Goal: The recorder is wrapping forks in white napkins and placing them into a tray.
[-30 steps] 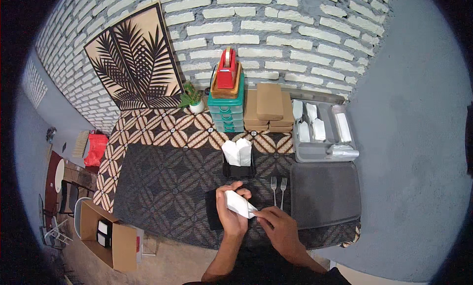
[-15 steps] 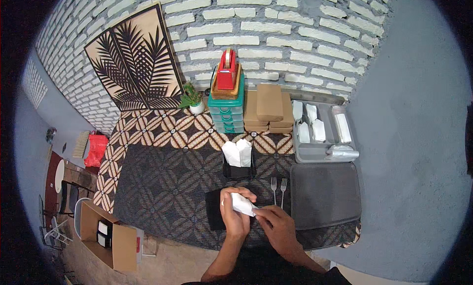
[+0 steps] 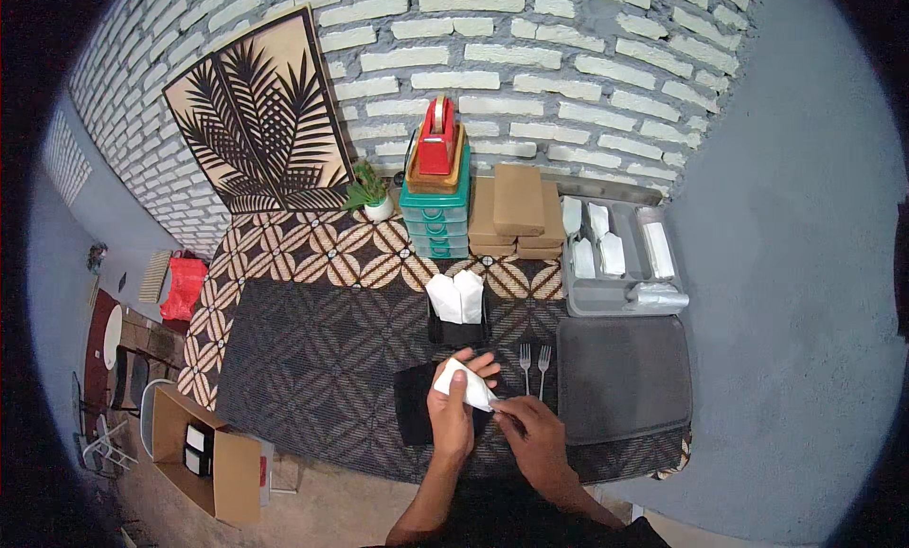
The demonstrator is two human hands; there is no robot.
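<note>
White paper (image 3: 477,392), folded narrow, lies slantwise across the left hand (image 3: 450,423), over a black cloth (image 3: 412,411) near the front of the table (image 3: 284,250). From where I stand, the left thumb presses down on it while the other fingers fan out behind, an arrangement that seems to give it firm backing. The right hand (image 3: 536,439) pinches its near right end with the fingertips; whether anything is tucked inside, I cannot tell.

Two forks (image 3: 525,359) lie side by side, tines to the far side, just right of the cloth, probably for easy reach. Beyond the hands a black holder (image 3: 460,334) stands with white napkins (image 3: 456,302) poking up, likewise handy.

As for room, the mat (image 3: 312,359) runs broadly leftward, so the left arm appears to have the most freedom. Rightward looks tighter: first the forks, then the dark tray (image 3: 625,382), its far side near the table's right edge. A grey organiser (image 3: 589,304) sits just behind that tray, with brown boxes (image 3: 518,203) beside it. Both forearms cross the mat's front edge.
</note>
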